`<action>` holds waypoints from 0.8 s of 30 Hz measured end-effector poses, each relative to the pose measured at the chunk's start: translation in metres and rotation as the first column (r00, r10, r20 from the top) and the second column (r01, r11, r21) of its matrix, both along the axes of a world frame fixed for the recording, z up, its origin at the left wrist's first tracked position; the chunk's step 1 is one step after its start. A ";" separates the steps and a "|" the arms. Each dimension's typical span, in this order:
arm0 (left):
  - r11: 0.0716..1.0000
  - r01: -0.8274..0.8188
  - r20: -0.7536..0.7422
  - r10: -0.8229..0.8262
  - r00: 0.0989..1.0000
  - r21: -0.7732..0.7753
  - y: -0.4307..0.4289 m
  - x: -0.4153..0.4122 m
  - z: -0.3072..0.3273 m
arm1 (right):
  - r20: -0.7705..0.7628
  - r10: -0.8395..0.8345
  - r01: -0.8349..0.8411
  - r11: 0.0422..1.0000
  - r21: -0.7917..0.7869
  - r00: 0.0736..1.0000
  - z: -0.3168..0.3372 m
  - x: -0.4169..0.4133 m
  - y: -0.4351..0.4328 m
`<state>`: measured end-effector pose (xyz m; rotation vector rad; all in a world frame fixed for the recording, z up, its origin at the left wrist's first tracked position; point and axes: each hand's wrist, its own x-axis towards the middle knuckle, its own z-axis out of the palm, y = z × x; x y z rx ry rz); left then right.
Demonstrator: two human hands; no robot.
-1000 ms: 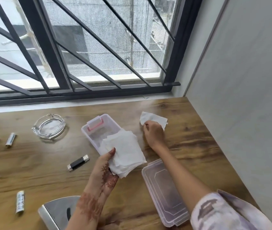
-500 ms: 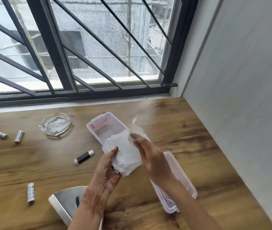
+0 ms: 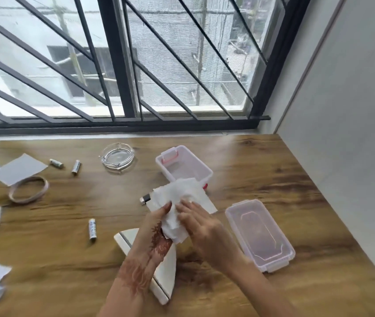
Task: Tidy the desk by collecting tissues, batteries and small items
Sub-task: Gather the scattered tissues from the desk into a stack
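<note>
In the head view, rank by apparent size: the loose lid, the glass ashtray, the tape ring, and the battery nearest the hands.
1. Loose lid, clearly largest, though nearest the camera.
2-3. Tape ring and glass ashtray look alike; not ranked.
4. Battery, smallest.

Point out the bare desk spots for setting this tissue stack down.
Free: wood between the open box and the right wall, and the near edge right of the lid. Crowded: left side, with batteries, tape ring, papers.

Left hand: hennaed, fingers pinched closed. Right hand: at its 3 o'clock, fingers curled, palm down.
</note>
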<state>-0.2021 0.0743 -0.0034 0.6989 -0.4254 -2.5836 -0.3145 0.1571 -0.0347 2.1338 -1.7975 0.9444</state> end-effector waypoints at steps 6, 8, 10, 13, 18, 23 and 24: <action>0.993 -0.095 0.184 0.105 0.977 -0.064 -0.008 0.051 -0.009 | 0.242 0.034 -0.017 0.997 -0.069 0.970 0.004 0.044 -0.012; 0.987 -0.152 0.148 0.158 0.976 -0.050 -0.007 0.071 -0.008 | 0.354 0.045 -0.025 0.998 -0.061 0.934 0.008 0.057 -0.017; 0.979 -0.190 0.138 0.198 0.970 -0.067 -0.008 0.091 -0.007 | 0.421 0.043 -0.025 0.999 -0.048 0.906 0.011 0.070 -0.024; 0.955 -0.282 0.169 0.293 0.941 -0.089 -0.012 0.113 -0.008 | 0.491 0.057 -0.042 0.998 -0.041 0.869 0.015 0.087 -0.037; 0.898 -0.419 0.222 0.439 0.871 -0.132 -0.021 0.155 -0.001 | 0.528 0.090 -0.095 0.995 -0.017 0.845 0.020 0.119 -0.060; 0.826 -0.539 0.207 0.563 0.800 -0.163 -0.031 0.207 -0.001 | 0.566 0.065 -0.155 0.981 0.113 0.822 0.018 0.164 -0.083; 0.812 -0.560 0.198 0.583 0.788 -0.163 -0.032 0.217 0.001 | 0.568 0.054 -0.169 0.974 0.152 0.821 0.018 0.174 -0.088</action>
